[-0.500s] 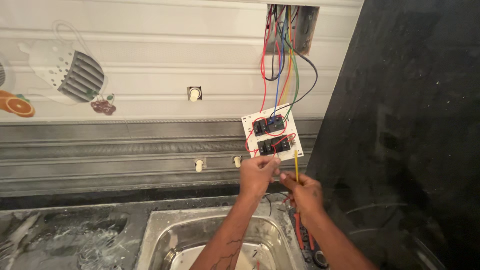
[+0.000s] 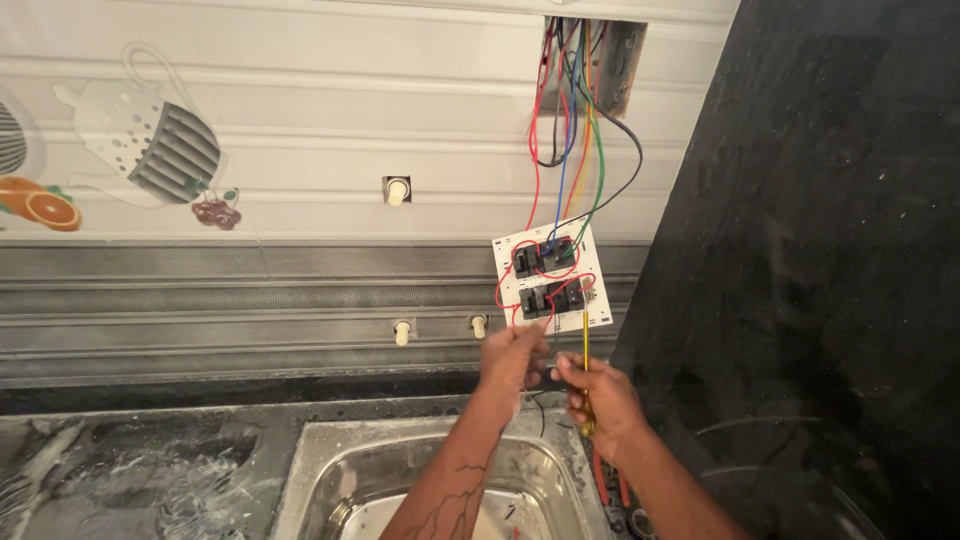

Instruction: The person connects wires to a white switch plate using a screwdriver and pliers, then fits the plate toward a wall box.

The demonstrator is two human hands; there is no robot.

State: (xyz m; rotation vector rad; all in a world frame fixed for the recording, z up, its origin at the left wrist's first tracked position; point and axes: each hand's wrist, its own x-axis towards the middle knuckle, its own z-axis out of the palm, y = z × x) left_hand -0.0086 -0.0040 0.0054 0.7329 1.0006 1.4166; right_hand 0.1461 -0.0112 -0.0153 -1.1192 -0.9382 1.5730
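Seen from above, looking down two forearms toward a kitchen wall. Largest, at right: a dark speckled stone panel (image 2: 800,250) filling that side. Across the rest, a pale ribbed wall (image 2: 300,130) with printed fruit and jug pictures, and grey ledges below it. Along the bottom, a dark wet bench (image 2: 130,470) with a steel sink (image 2: 330,470) set into it near its right end.

Near the top edge of the wall, an open box cut-out (image 2: 600,60) spilling red, blue, green, yellow and black wires (image 2: 570,160). Hanging from those wires, just below and clear of the cut-out, a white switch plate (image 2: 552,278), back side out, looped with red wire.

Likely trouble: plate hanging by its wires alone, so a tug could pull a wire loose; bare metal near the terminals could short or shock if the circuit is live; wet bench and sink directly below, so a dropped tool lands in water.

Left hand (image 2: 512,360): grip narrow, fingertips pinching at the plate's lower edge; whether on wire or plate, cannot tell. Right hand (image 2: 600,400): grip closed around a yellow-handled screwdriver (image 2: 586,385), shaft pointing up toward the plate's lower edge.
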